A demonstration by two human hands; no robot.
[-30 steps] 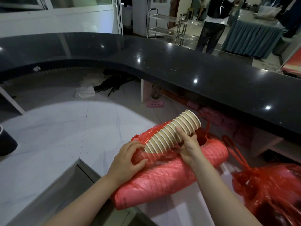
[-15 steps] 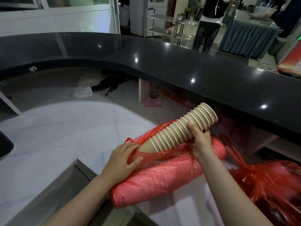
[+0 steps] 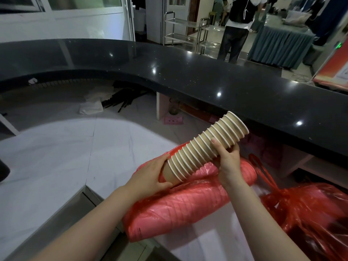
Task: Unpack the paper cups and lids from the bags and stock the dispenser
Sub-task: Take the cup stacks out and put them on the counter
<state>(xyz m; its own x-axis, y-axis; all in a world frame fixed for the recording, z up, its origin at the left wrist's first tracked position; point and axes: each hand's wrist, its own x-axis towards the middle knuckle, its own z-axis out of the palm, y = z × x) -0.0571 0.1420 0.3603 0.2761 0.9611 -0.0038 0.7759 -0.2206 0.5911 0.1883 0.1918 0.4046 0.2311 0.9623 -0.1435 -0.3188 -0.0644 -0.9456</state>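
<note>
Curved black counter [image 3: 188, 76], marble floor [image 3: 56, 151]

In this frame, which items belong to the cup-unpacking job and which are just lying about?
Part of the job:
- stack of paper cups, gripped by right hand
- pink bag under it, left hand at the stack's base
- tied red bag

Lying about:
- black counter
- white cloth and black sticks on the floor
- metal trolley
</note>
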